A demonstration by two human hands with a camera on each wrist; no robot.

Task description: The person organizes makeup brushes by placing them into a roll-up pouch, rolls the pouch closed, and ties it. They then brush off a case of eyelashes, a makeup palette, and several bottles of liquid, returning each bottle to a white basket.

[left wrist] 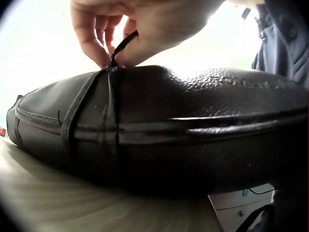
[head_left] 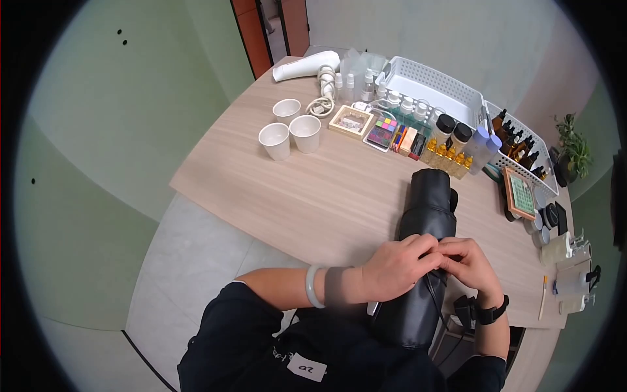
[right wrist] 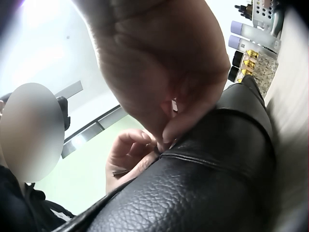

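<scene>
A black leather roll (head_left: 426, 208), wrapped round with a thin black cord (left wrist: 116, 53), lies lengthwise at the table's near side. On top of it my left hand (head_left: 400, 266) pinches the cord between thumb and fingertips. My right hand (head_left: 471, 264) meets it from the other side, its thumb and index finger pinching the cord at the same spot. In the right wrist view the left hand (right wrist: 130, 154) shows just beyond the right hand (right wrist: 164, 67), fingertips close together over the leather. The knot area is mostly hidden by the fingers.
White paper cups (head_left: 305, 134) stand at the table's left, near a white hair dryer (head_left: 305, 66). Small bottles, palettes and white baskets (head_left: 431, 88) line the back. Pump bottles (head_left: 575, 277) and a thin brush (head_left: 543, 297) are at the right edge.
</scene>
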